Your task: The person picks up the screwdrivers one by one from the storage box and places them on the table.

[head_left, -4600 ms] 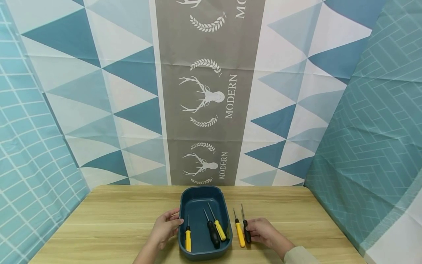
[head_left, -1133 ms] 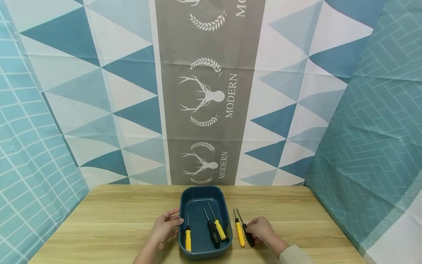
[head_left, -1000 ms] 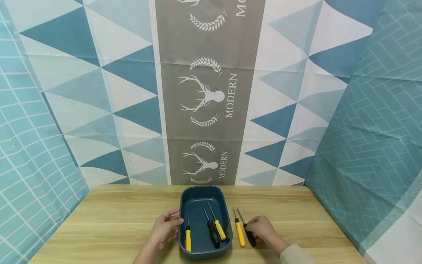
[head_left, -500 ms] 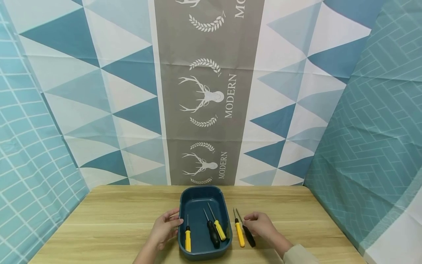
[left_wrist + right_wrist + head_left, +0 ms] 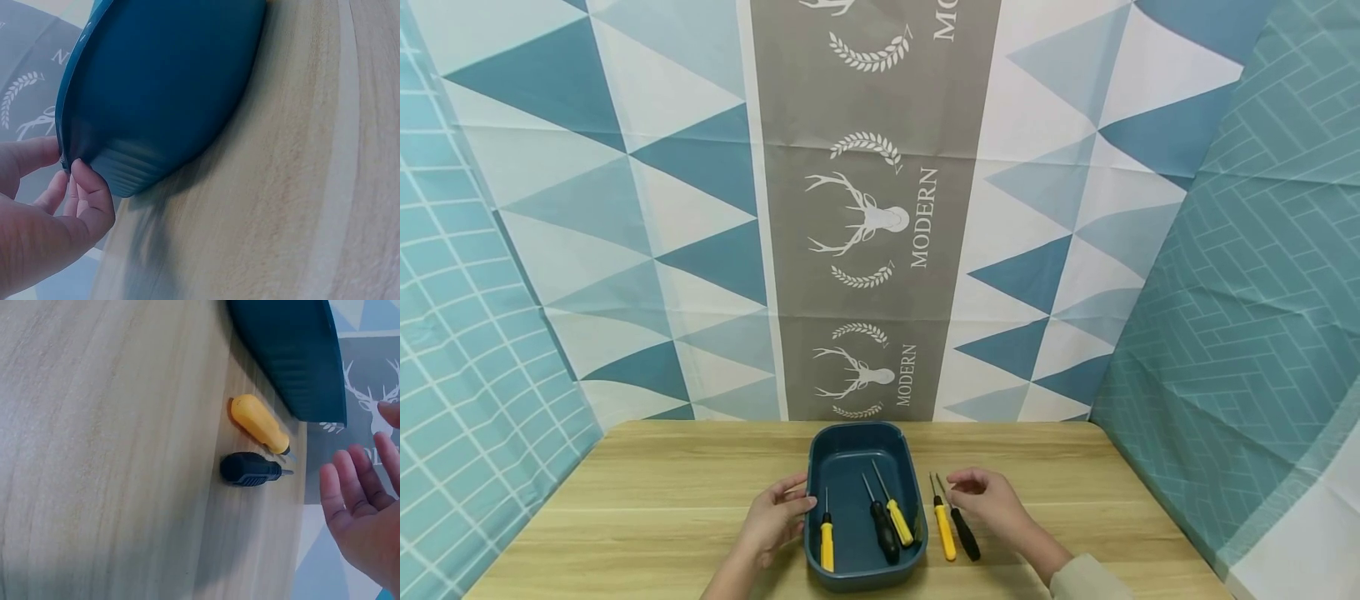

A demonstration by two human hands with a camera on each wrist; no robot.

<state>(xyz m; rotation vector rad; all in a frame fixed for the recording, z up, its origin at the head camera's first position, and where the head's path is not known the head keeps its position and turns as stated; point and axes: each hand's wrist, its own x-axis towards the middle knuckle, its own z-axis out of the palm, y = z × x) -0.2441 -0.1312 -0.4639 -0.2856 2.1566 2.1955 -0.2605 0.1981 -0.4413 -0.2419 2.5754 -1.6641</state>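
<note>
With thumb and fingers at its rim, my left hand (image 5: 775, 518) pinches the left side of a dark blue plastic bin (image 5: 859, 577); the left wrist view shows the bin's outer wall (image 5: 162, 75) beside those fingers. Inside lie a yellow screwdriver (image 5: 827, 543) at left, and a black screwdriver (image 5: 885, 532) and another yellow one (image 5: 900, 527) at right. On the table right of the bin are a yellow-handled screwdriver (image 5: 945, 531) and a black-handled screwdriver (image 5: 967, 537), shafts pointing away and nearly meeting. My right hand (image 5: 991, 506) hovers above the black one's shaft, holding nothing, fingers loosely extended in the right wrist view.
The wooden table (image 5: 685, 483) extends to both sides of the bin. A patterned cloth backdrop (image 5: 865, 250) rises behind its far edge. Blue grid cloth (image 5: 475, 333) hangs at left and teal cloth (image 5: 1247, 333) at right.
The black screwdriver, gripped earlier and parallel to the yellow one, now lies slanted with its handle farther right. My right hand has let it go and moved away toward its tip. The left hand stays put.
</note>
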